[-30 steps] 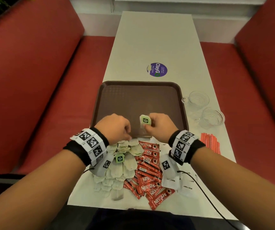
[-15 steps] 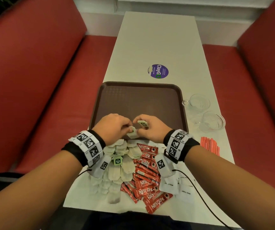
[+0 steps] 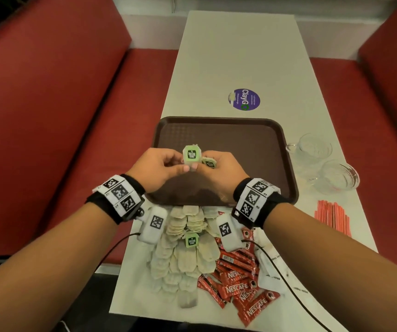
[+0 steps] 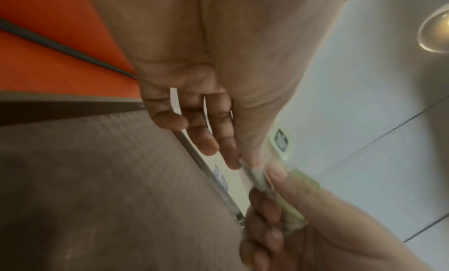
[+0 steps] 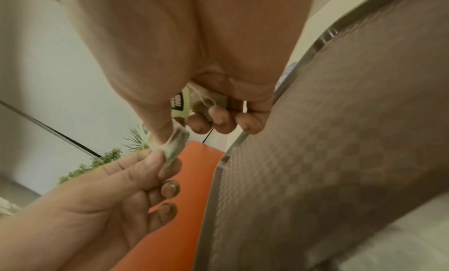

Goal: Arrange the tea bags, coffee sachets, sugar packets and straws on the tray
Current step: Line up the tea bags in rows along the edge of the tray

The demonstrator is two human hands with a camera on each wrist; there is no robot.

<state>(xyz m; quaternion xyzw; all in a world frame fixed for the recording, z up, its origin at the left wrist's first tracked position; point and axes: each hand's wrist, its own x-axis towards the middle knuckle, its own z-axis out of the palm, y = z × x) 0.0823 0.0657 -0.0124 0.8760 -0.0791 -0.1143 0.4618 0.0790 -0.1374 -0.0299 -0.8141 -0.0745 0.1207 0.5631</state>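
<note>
Both hands are held up over the near half of the brown tray (image 3: 228, 140). My left hand (image 3: 161, 168) pinches a tea bag with its green tag (image 3: 192, 155) standing upright. In the left wrist view its thumb and forefinger grip the bag (image 4: 257, 177). My right hand (image 3: 224, 171) pinches the same bag (image 5: 175, 148) with its thumb. Its curled fingers hold a second tagged tea bag (image 3: 209, 162). On the table before the tray lie a pile of tea bags (image 3: 188, 255), red coffee sachets (image 3: 238, 283), white sugar packets (image 3: 269, 276) and red straws (image 3: 333, 219).
Two glass cups (image 3: 312, 147) (image 3: 339, 176) stand to the right of the tray. A purple sticker (image 3: 244, 99) is on the white table beyond it. Red bench seats (image 3: 72, 116) run along both sides. Cables trail from both wristbands.
Both hands have risen from the tray's near edge to above it. The tea bag pinched between them now shows its green tag upright.
</note>
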